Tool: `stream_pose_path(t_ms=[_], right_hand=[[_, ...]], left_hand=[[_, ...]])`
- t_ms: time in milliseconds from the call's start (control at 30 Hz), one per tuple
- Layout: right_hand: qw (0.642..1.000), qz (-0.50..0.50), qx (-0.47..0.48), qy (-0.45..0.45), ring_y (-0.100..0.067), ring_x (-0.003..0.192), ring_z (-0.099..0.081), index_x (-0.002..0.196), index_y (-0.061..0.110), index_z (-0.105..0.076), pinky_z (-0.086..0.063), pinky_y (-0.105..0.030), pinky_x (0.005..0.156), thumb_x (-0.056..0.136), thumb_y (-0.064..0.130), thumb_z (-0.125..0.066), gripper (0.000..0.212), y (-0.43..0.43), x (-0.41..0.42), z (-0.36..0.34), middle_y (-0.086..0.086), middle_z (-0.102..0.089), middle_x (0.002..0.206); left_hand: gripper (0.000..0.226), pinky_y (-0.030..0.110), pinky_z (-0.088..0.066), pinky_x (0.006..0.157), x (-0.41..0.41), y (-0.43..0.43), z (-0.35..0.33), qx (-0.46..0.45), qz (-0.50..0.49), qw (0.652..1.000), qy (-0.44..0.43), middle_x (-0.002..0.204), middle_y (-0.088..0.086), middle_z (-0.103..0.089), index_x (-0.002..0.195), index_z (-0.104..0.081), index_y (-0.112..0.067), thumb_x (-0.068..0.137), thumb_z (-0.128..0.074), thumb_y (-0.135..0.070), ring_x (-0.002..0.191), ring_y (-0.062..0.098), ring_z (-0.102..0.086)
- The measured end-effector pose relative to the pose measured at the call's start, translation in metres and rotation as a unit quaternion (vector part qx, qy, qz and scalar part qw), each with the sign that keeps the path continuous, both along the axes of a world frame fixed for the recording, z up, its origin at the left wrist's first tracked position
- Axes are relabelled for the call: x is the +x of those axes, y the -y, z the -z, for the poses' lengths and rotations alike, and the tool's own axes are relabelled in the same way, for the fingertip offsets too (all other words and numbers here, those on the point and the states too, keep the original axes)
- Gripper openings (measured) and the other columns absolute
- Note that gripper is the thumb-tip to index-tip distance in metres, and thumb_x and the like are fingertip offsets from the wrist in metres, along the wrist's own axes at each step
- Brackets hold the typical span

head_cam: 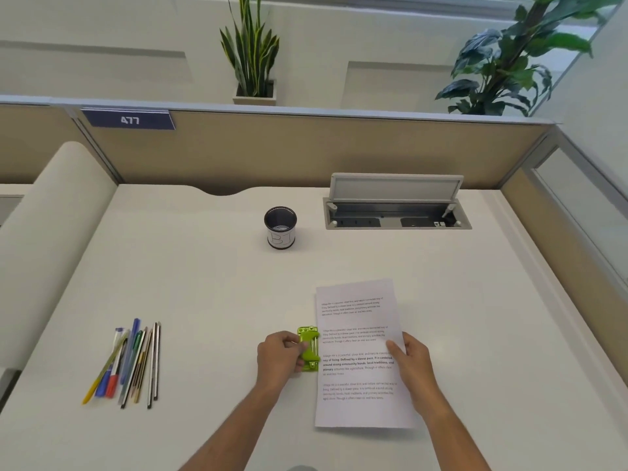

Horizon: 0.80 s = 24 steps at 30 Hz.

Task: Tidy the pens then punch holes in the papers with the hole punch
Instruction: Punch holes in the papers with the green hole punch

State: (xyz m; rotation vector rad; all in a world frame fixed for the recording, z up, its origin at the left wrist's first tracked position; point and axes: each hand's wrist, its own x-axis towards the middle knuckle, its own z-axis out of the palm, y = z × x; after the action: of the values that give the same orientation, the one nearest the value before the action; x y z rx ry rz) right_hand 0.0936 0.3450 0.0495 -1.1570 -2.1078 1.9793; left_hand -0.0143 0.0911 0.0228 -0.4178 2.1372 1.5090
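A green hole punch [309, 348] sits on the white desk against the left edge of a small stack of printed papers [360, 355]. My left hand [280, 355] grips the punch from its left side. My right hand [413, 360] rests on the papers' right edge, thumb on top, holding them flat. Several pens and pencils [129, 360] lie in a loose bundle on the desk at the left. A dark mesh pen cup [280, 227] with a white label stands upright farther back, with nothing in it.
An open cable hatch [396, 207] with its lid raised sits at the back right of the desk [204, 283]. Beige partition walls [306, 147] close the desk at the back and right. A cream rounded panel [44, 239] borders the left side.
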Motion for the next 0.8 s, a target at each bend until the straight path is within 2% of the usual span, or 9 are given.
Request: stream_pose_path(t_ms=[200,400,667,800], right_hand=[[1.0,-0.011,-0.019,0.001,-0.012,0.099,-0.081,0.123,0.018,-0.075,-0.061,-0.029,0.083,0.106,0.008,-0.062,0.023,-0.003,-0.006,0.009,0.005,-0.084,0.113],[0.999,-0.029,-0.035,-0.006,-0.012,0.1,-0.081,0.124,0.017,-0.075,-0.061,-0.022,0.078,0.106,0.009,-0.063,0.023,-0.004,-0.014,0.012,0.006,-0.084,0.113],[0.998,-0.014,-0.061,-0.001,-0.017,0.098,-0.082,0.119,0.018,-0.075,-0.062,-0.034,0.084,0.106,0.009,-0.062,0.021,0.002,-0.017,0.028,0.002,-0.084,0.111],[0.998,-0.008,-0.066,-0.001,-0.019,0.1,-0.081,0.119,0.017,-0.076,-0.063,-0.038,0.087,0.106,0.008,-0.062,0.021,0.005,-0.016,0.034,0.001,-0.084,0.112]], left_hand=[[0.012,0.042,-0.07,0.062,-0.002,0.001,-0.001,0.007,-0.007,1.0,0.012,0.079,0.018,-0.081,0.092,-0.078,-0.004,0.087,-0.088,-0.006,0.07,0.04,-0.081],[0.011,0.041,-0.07,0.061,-0.002,-0.001,0.0,-0.005,-0.003,1.0,0.007,0.075,0.014,-0.08,0.091,-0.078,-0.005,0.087,-0.088,-0.006,0.063,0.032,-0.08],[0.015,0.041,-0.069,0.06,-0.003,-0.001,0.0,-0.022,-0.002,1.0,0.004,0.073,0.012,-0.08,0.092,-0.078,-0.004,0.084,-0.091,-0.008,0.056,0.023,-0.077],[0.019,0.041,-0.066,0.057,-0.003,0.002,0.001,-0.034,-0.003,0.999,0.01,0.072,0.011,-0.079,0.084,-0.077,-0.006,0.081,-0.094,-0.013,0.055,0.023,-0.073]])
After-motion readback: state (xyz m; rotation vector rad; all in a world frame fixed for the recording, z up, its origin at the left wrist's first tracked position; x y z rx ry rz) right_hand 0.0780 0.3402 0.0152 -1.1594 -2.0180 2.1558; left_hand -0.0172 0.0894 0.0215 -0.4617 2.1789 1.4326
